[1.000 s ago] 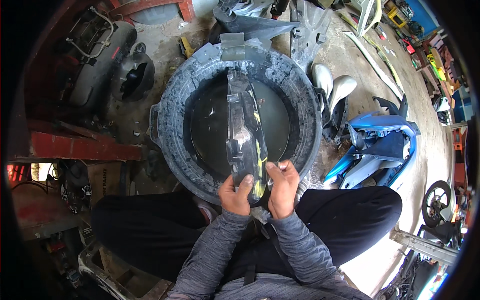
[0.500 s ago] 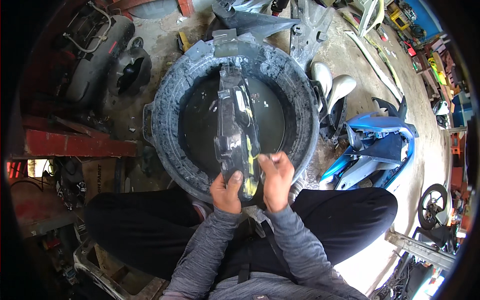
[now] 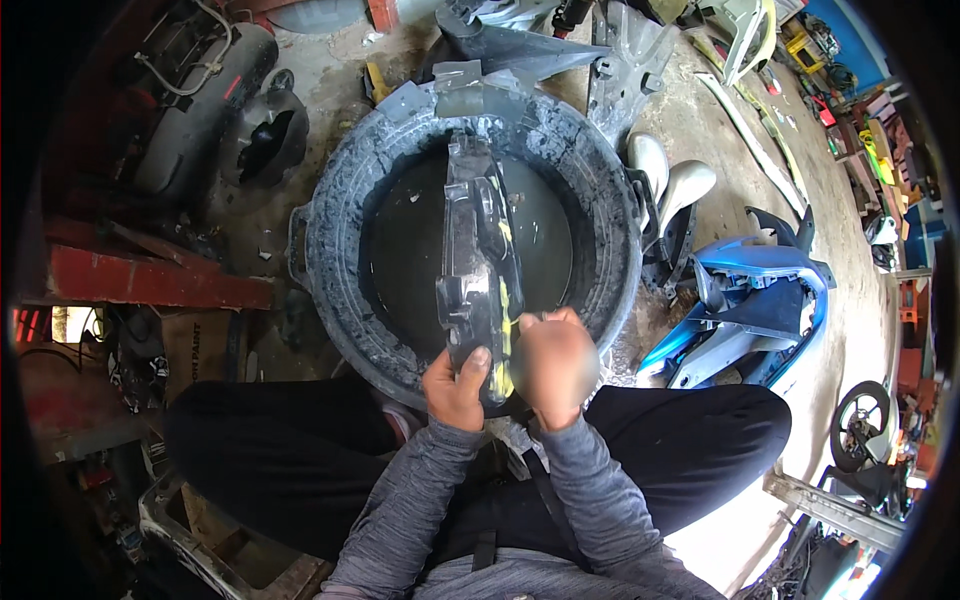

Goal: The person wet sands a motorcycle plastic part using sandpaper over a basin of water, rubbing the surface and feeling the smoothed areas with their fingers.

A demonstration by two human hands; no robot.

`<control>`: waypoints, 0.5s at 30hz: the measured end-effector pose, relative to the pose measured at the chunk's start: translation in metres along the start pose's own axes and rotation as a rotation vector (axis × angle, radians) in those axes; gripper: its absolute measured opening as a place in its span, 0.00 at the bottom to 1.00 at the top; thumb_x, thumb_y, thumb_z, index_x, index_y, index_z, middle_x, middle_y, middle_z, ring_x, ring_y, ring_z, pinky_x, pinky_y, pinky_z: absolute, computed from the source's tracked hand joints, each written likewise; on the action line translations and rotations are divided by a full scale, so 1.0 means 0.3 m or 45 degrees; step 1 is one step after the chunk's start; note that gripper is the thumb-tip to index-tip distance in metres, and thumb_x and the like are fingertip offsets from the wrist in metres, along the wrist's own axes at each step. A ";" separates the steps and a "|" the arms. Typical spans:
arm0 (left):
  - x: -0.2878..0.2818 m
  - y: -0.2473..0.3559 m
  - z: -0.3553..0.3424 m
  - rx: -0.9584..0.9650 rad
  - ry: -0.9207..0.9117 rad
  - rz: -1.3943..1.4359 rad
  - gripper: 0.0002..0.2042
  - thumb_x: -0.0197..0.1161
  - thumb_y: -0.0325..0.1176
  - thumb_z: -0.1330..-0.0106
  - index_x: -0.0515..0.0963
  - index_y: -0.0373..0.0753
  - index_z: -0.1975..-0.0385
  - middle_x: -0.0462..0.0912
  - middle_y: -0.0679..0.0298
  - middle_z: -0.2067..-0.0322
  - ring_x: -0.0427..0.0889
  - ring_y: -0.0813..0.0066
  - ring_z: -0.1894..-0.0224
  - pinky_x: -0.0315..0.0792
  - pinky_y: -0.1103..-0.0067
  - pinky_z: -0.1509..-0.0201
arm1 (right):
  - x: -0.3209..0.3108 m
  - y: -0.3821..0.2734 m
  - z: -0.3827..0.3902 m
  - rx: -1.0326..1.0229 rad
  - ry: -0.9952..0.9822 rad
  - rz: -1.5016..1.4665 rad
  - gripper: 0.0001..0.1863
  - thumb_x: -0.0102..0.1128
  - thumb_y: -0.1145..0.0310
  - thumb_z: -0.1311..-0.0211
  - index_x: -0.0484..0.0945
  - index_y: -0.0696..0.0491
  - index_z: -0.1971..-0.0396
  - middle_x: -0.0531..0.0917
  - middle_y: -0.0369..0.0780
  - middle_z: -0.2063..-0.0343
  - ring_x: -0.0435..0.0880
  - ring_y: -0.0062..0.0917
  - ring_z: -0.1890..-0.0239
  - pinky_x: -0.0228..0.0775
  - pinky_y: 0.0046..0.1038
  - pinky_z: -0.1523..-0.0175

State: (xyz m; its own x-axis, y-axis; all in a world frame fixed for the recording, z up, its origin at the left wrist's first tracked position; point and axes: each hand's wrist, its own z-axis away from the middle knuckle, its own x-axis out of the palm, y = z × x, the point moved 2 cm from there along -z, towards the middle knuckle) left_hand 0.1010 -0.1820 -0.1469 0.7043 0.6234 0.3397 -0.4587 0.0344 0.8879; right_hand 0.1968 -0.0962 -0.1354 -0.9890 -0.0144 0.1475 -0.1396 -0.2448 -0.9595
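Observation:
A long, dark grey plastic panel (image 3: 468, 275) with moulded notches and yellow patches along its right edge stands tilted over a big round black tub (image 3: 340, 200). Its near end is gripped by my left hand (image 3: 455, 390), the thumb lying on top. Close against the yellow edge is my right hand (image 3: 556, 368), its fingers drawn together in a pinch. A blur covers much of that hand, so whatever sits between its fingers is hidden. Dark liquid (image 3: 400, 235) with small floating flecks lies in the tub below the panel.
Blue and grey motorcycle bodywork (image 3: 750, 310) lies on the floor to the right. Silver rounded covers (image 3: 685, 185) rest beside the tub. A red steel beam (image 3: 150, 275) and a grey cylinder tank (image 3: 205, 110) stand at left. Dark plastic parts (image 3: 530, 50) lie beyond the tub.
The panel has turned slightly, showing less of its right side. My right hand has shifted a little to the right and down along the edge. My left hand keeps its grip.

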 end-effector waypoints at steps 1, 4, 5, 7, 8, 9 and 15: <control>-0.003 0.013 -0.007 -0.019 -0.007 -0.013 0.14 0.60 0.35 0.30 0.80 0.30 0.56 0.83 0.67 0.63 0.77 0.83 0.63 0.72 0.82 0.57 | -0.009 0.021 0.024 -0.005 0.001 -0.003 0.11 0.63 0.77 0.38 0.69 0.56 0.75 0.74 0.30 0.76 0.69 0.11 0.71 0.63 0.17 0.66; -0.014 -0.018 -0.024 -0.007 -0.016 -0.065 0.14 0.60 0.36 0.30 0.80 0.30 0.56 0.83 0.67 0.62 0.77 0.83 0.63 0.72 0.82 0.56 | -0.036 0.040 0.030 -0.088 -0.002 0.207 0.09 0.63 0.77 0.38 0.71 0.57 0.74 0.75 0.30 0.76 0.69 0.11 0.72 0.63 0.18 0.66; -0.011 -0.027 -0.011 -0.047 -0.035 -0.086 0.14 0.60 0.36 0.30 0.80 0.29 0.56 0.83 0.67 0.63 0.77 0.83 0.63 0.72 0.82 0.57 | -0.011 -0.018 -0.012 -0.014 0.012 0.231 0.09 0.64 0.77 0.39 0.71 0.57 0.74 0.76 0.31 0.77 0.70 0.12 0.72 0.64 0.20 0.66; -0.007 -0.017 0.008 -0.047 -0.017 -0.089 0.14 0.60 0.36 0.30 0.80 0.30 0.56 0.83 0.68 0.63 0.77 0.84 0.63 0.71 0.83 0.57 | -0.016 0.020 -0.020 -0.069 -0.022 0.114 0.10 0.65 0.76 0.38 0.71 0.57 0.74 0.76 0.31 0.77 0.69 0.11 0.73 0.63 0.19 0.68; -0.013 -0.002 -0.003 -0.030 0.002 -0.095 0.14 0.60 0.36 0.30 0.80 0.30 0.56 0.82 0.69 0.64 0.76 0.85 0.64 0.71 0.83 0.58 | -0.014 0.040 0.029 -0.080 -0.009 0.090 0.10 0.65 0.75 0.38 0.71 0.58 0.74 0.76 0.31 0.77 0.68 0.11 0.74 0.62 0.20 0.69; -0.021 0.008 -0.014 -0.012 0.022 -0.102 0.13 0.60 0.36 0.30 0.80 0.30 0.57 0.82 0.69 0.65 0.75 0.85 0.65 0.70 0.83 0.59 | -0.017 0.061 0.084 -0.092 0.004 0.065 0.11 0.65 0.74 0.37 0.71 0.58 0.74 0.76 0.31 0.78 0.67 0.11 0.74 0.61 0.20 0.70; -0.019 0.003 -0.003 -0.020 -0.018 -0.133 0.13 0.60 0.35 0.30 0.81 0.30 0.57 0.83 0.68 0.65 0.76 0.85 0.64 0.71 0.83 0.58 | -0.015 0.074 0.006 -0.140 0.066 0.266 0.15 0.67 0.69 0.38 0.69 0.59 0.76 0.73 0.34 0.80 0.68 0.15 0.74 0.63 0.24 0.69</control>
State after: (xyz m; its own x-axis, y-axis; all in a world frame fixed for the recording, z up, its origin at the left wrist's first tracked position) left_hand 0.0961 -0.1848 -0.1485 0.7563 0.6047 0.2497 -0.3906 0.1111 0.9138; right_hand 0.1982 -0.1033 -0.1570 -0.9978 -0.0029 -0.0664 0.0662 -0.1345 -0.9887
